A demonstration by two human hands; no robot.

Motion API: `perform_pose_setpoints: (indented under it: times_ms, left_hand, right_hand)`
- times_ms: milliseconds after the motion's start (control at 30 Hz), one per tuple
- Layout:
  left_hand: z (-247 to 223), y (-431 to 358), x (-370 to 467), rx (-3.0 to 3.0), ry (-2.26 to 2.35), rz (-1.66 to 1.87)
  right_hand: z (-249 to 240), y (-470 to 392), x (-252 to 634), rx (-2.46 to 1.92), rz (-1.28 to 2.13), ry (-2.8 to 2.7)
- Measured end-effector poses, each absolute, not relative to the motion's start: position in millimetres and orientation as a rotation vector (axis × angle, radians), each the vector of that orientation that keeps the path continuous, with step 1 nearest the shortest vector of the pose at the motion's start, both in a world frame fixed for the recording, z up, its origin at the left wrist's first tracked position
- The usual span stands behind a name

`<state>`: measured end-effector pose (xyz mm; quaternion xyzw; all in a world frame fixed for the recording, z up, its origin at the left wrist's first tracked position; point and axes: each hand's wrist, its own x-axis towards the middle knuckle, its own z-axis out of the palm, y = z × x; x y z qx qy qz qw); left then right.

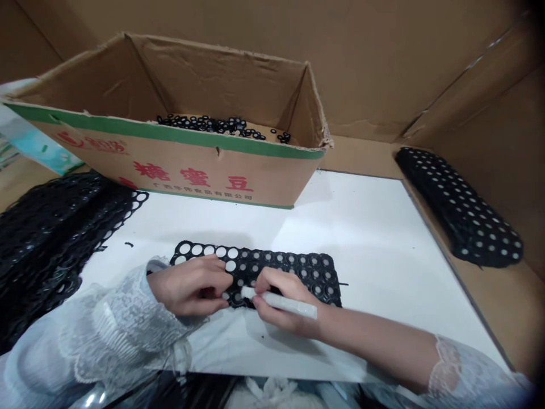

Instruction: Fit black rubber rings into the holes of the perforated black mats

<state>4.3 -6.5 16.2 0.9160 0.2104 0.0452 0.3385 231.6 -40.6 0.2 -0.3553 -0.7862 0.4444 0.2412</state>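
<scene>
A black sheet of round rings [315,272] lies on the white board in front of me. Its left part has holes showing white, while grey discs fill the rings further right. My left hand [198,284] rests on the sheet's left part, fingers bent together at its surface; what they pinch, if anything, is hidden. A white pen-like tool [285,304] is gripped in my right hand [279,295], its tip pointing left and down at the sheet's lower rings, close to my left fingertips.
Behind the sheet stands an open cardboard box [204,165] with many small black rings [213,124] inside. Stacked black ring sheets [55,227] lie at the left. At the right, a black sheet pile with light discs [464,210] lies beside the white board [374,227].
</scene>
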Motion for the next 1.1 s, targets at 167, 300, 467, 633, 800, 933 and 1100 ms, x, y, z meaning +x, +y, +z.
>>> perform_pose_setpoints:
  times_ms: [167,300,467,633,800,933,1100]
  left_hand:
    - [17,-6,2,2.370,0.605,0.051]
    - [17,-9,2,2.367,0.618,-0.002]
    - [17,-8,2,2.348,0.596,0.070]
    - [17,0,-7,2.215,0.721,0.206]
    - [17,5,-15,2.051,0.760,0.274]
    - [14,4,-13,2.026,0.820,0.397]
    - [14,7,-21,1.970,0.970,0.581]
  right_hand:
    - [0,-41,232,-0.949,1.219,-2.146]
    - [-1,-41,232,-0.934,1.243,-2.133]
    - [-5,-42,233,-0.953,1.265,-2.135]
    - [-5,-42,234,-0.927,1.263,-2.135]
    - [-5,-42,233,-0.940,1.265,-2.089]
    - [-8,-42,234,-0.951,1.273,-2.031]
    - [-7,-42,234,-0.945,1.259,-2.068]
